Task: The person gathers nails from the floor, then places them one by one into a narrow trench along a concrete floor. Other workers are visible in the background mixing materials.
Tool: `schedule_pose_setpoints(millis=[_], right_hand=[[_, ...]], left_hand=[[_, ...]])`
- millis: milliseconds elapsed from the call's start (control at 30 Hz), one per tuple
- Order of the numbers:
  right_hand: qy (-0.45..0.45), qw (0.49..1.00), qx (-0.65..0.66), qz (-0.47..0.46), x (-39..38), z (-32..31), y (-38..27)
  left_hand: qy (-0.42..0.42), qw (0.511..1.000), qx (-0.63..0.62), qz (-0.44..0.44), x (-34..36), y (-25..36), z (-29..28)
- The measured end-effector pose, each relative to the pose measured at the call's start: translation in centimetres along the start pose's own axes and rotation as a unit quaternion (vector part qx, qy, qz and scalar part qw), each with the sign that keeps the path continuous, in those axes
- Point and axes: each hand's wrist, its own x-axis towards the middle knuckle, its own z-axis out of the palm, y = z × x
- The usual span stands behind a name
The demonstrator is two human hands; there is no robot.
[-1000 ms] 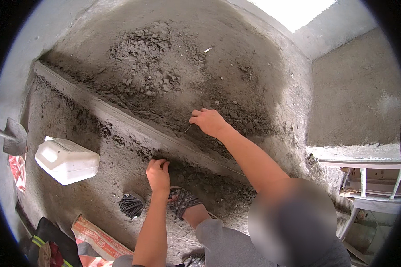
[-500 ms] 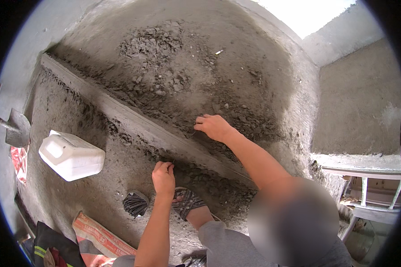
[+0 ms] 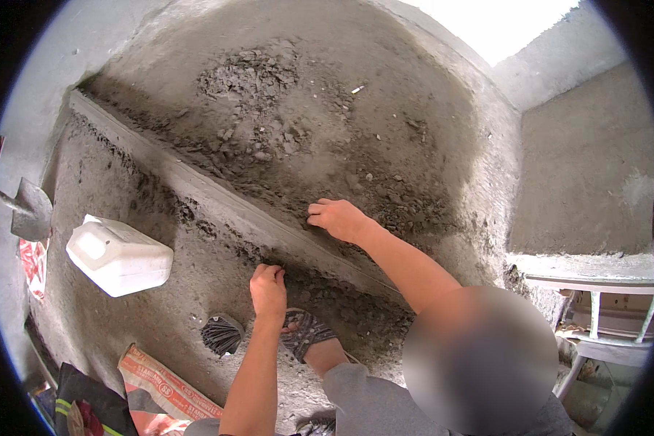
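A raised grey mortar ridge [image 3: 218,195] runs slantwise across the rough floor, from the far left toward my legs. Beyond it, just above crumbled mortar [image 3: 407,203], my right hand [image 3: 336,219] is closed with fingertips pinched. My left hand [image 3: 269,292] is on the near side, its thumb and fingers also pressed together, close to the ridge's lower face. Whatever either pinch holds is too small to make out. A thin string-like line [image 3: 385,282] shows along the ridge's near right part. My foot in a patterned sandal [image 3: 307,336] rests beside the left hand.
A white plastic jug [image 3: 120,258] lies at left, near a shovel [image 3: 30,209]. Orange-and-white paper sacking [image 3: 163,381] and a dark bag [image 3: 87,396] are at lower left. A dark ribbed object [image 3: 221,334] sits by my left forearm. A pale railing [image 3: 596,312] stands right.
My right hand has shifted slightly left and a little down along the ridge, still pinched. The left hand stays almost where it was.
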Motion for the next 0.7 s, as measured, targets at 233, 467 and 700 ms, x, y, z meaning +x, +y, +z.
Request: schedule_pose_setpoints(millis=[233, 467, 700], right_hand=[[0.119, 0.986, 0.083, 0.078, -0.5, -0.3, -0.2], [0.077, 0.97, 0.145, 0.178, -0.8, 0.6, 0.6], [0.073, 0.959, 0.183, 0.203, -0.3, 1.0, 0.2]], left_hand=[[0.009, 1.0, 0.014, -0.019, -0.5, -0.2, -0.3], [0.01, 1.0, 0.013, 0.004, -0.7, -0.5, -0.3], [-0.016, 1.0, 0.002, -0.02, -0.6, 0.0, -0.3]])
